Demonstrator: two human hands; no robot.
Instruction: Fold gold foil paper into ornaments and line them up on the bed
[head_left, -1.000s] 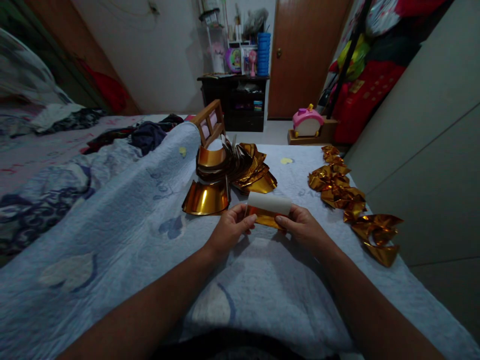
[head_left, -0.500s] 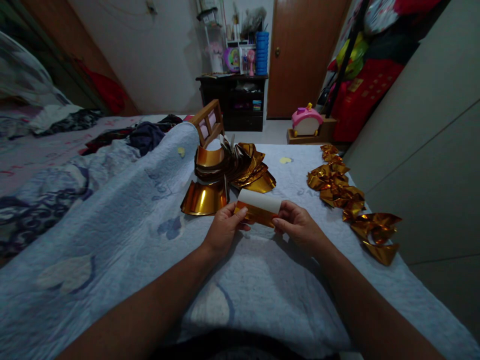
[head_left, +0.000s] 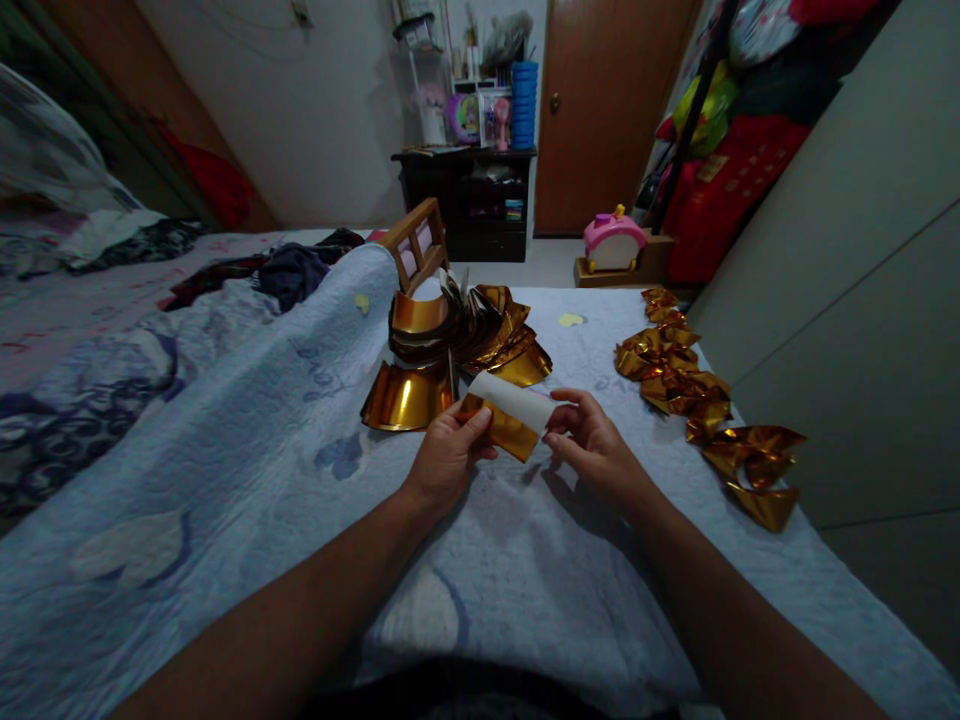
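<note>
In the head view, the pile of gold sheets (head_left: pixel 480 345) serves as the landmark. Just on the near side of it, slightly to its right, a partly folded gold sheet (head_left: pixel 510 432) is held above the blue cover (head_left: pixel 510 580), its pale side turned up along the far edge and its shiny face toward the wearer. The left hand (head_left: pixel 450 450), near the front of the pile, pinches the sheet's left end, thumb flat on the gold face. The right hand (head_left: pixel 589 440), farther right of the pile, has its thumb and fingers parted around the sheet's right end (whether a fingertip touches it, I cannot tell).

Well to the right of the pile, crumpled gold pieces (head_left: pixel 679 385) trail along the cover's edge; just behind the pile's left part stands a small wooden frame (head_left: pixel 416 245).

Good handling here would likely mean a light left grip — firm enough to stop slipping, soft enough not to dent the foil — with the right fingers meeting the edge squarely. Even pressure from both ends should keep any crease straight; a one-sided push could skew it.
</note>
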